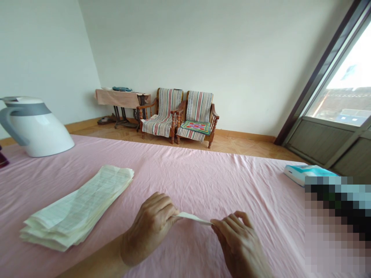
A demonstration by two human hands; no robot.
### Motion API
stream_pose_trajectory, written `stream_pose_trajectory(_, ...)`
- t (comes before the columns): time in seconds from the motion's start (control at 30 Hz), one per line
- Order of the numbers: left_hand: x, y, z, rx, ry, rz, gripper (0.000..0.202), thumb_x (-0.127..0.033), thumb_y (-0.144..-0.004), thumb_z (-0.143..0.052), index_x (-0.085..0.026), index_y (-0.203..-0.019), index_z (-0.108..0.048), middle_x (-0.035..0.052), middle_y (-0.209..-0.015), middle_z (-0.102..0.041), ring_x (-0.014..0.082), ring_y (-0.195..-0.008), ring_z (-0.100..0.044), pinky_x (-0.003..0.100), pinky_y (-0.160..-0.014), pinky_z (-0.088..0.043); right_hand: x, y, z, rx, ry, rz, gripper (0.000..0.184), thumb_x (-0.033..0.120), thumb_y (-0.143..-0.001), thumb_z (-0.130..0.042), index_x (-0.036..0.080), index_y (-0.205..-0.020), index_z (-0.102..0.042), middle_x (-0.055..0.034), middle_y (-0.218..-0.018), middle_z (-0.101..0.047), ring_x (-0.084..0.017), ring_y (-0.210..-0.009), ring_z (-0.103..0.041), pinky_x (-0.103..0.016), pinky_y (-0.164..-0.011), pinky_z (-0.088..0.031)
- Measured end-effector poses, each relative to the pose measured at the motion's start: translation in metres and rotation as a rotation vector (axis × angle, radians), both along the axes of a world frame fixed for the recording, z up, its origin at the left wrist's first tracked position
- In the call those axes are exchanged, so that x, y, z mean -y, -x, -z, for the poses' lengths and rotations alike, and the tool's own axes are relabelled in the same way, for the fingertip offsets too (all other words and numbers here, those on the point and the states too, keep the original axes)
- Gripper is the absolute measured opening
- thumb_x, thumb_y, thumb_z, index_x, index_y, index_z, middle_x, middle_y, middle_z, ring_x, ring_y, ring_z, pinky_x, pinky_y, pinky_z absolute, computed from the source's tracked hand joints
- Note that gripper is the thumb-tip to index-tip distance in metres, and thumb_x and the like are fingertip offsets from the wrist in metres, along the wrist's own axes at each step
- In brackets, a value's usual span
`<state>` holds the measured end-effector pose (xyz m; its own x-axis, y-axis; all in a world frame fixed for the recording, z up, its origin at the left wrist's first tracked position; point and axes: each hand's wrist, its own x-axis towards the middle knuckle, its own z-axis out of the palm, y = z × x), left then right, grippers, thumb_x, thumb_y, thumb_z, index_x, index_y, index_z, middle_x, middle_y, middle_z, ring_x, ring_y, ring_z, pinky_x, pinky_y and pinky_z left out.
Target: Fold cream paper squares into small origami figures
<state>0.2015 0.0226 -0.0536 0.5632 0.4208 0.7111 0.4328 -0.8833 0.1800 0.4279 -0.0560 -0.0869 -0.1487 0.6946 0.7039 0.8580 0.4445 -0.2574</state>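
Both of my hands hold one narrow folded strip of white paper (194, 218) just above the pink tablecloth (203, 177). My left hand (150, 227) pinches its left end with fingers curled. My right hand (240, 243) pinches its right end between thumb and fingers. A stack of pale lined paper sheets (79, 206) lies on the cloth to the left of my left hand.
A white electric kettle with a grey handle (34, 125) stands at the far left. A teal and white box (304, 173) lies at the right edge beside a blurred patch. Two wooden chairs (179, 116) and a small table (121, 98) stand by the far wall.
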Motion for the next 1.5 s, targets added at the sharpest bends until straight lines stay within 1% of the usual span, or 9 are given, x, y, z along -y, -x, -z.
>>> stream_pose_trajectory(0.1,-0.004,-0.001,0.002,0.102,0.138,-0.011,0.024,-0.019,-0.091,-0.057,-0.016,-0.068,-0.062,0.0019,-0.062,-0.057,0.0154,-0.061,-0.052,0.025,-0.057,-0.039,0.001,0.004,-0.002,0.0,0.014,0.012,0.028,0.02,-0.094,-0.041,0.023,-0.077,-0.062,-0.0007,-0.068,-0.058,-0.016,-0.066,-0.051,-0.035,-0.074,-0.03)
stream_pose_trajectory(0.23,-0.008,-0.003,0.005,0.223,0.543,0.011,0.009,-0.017,-0.085,-0.061,-0.018,-0.092,-0.068,0.002,-0.075,-0.065,0.0141,-0.066,-0.059,0.023,-0.06,-0.045,0.002,0.007,-0.002,-0.008,0.021,0.048,0.031,0.024,-0.093,-0.042,0.022,-0.069,-0.06,-0.0016,-0.065,-0.053,-0.016,-0.064,-0.046,-0.032,-0.064,-0.026)
stream_pose_trajectory(0.33,-0.008,-0.007,0.011,0.254,0.817,0.005,0.038,-0.019,-0.08,-0.065,-0.018,-0.118,-0.06,0.0035,-0.089,-0.068,0.015,-0.072,-0.061,0.024,-0.063,-0.047,0.002,0.008,0.0,-0.028,0.055,0.065,0.03,0.021,-0.093,-0.042,0.022,-0.069,-0.061,-0.0009,-0.062,-0.051,-0.016,-0.063,-0.046,-0.032,-0.065,-0.026)
stream_pose_trajectory(0.5,-0.001,-0.016,0.01,0.197,0.996,0.019,0.045,-0.028,-0.074,-0.074,-0.014,-0.115,-0.062,0.0068,-0.097,-0.069,0.02,-0.086,-0.062,0.029,-0.077,-0.047,0.005,0.016,-0.001,0.045,0.171,0.07,0.025,0.022,-0.091,-0.047,0.023,-0.07,-0.062,-0.0009,-0.066,-0.055,-0.016,-0.065,-0.049,-0.033,-0.067,-0.025)
stream_pose_trajectory(0.67,0.001,-0.025,-0.003,0.196,1.071,0.045,0.045,-0.035,-0.073,-0.073,-0.011,-0.11,-0.064,0.0087,-0.099,-0.069,0.0228,-0.09,-0.062,0.03,-0.082,-0.047,0.01,0.024,-0.014,0.096,0.31,0.037,0.015,0.033,-0.086,-0.054,0.023,-0.081,-0.064,-0.003,-0.074,-0.059,-0.02,-0.072,-0.052,-0.033,-0.069,-0.026)
stream_pose_trajectory(0.83,-0.008,-0.032,-0.006,0.189,1.075,0.07,0.043,-0.038,-0.071,-0.074,-0.009,-0.101,-0.065,0.0058,-0.084,-0.067,0.0206,-0.078,-0.061,0.029,-0.071,-0.046,0.002,0.027,-0.029,-0.108,0.457,0.02,0.021,0.035,-0.09,-0.05,0.025,-0.082,-0.067,0.0005,-0.07,-0.06,-0.017,-0.068,-0.054,-0.032,-0.069,-0.028)
stream_pose_trajectory(1.2,-0.02,-0.036,0.002,0.257,1.055,0.116,0.057,-0.038,-0.075,-0.071,-0.009,-0.121,-0.056,0.0062,-0.088,-0.065,0.0197,-0.083,-0.06,0.03,-0.079,-0.048,-0.019,0.03,-0.009,-0.383,0.531,0.084,0.016,0.031,-0.085,-0.058,0.022,-0.088,-0.071,0.0009,-0.069,-0.063,-0.015,-0.062,-0.056,-0.027,-0.062,-0.036)
stream_pose_trajectory(1.4,-0.021,-0.038,0.01,0.274,1.044,0.164,0.053,-0.038,-0.078,-0.069,-0.01,-0.121,-0.056,0.005,-0.086,-0.064,0.0188,-0.081,-0.061,0.03,-0.079,-0.049,-0.019,0.026,-0.013,-0.345,0.522,0.08,0.017,0.032,-0.083,-0.061,0.025,-0.096,-0.07,0.0026,-0.074,-0.065,-0.015,-0.064,-0.057,-0.03,-0.07,-0.037)
stream_pose_trajectory(1.5,-0.021,-0.039,0.01,0.26,1.031,0.168,0.04,-0.035,-0.079,-0.068,-0.012,-0.111,-0.06,0.0046,-0.085,-0.065,0.0191,-0.081,-0.061,0.029,-0.077,-0.048,-0.022,0.022,-0.007,-0.373,0.514,0.076,0.018,0.034,-0.084,-0.058,0.024,-0.095,-0.07,0.0021,-0.071,-0.064,-0.015,-0.062,-0.057,-0.029,-0.066,-0.038)
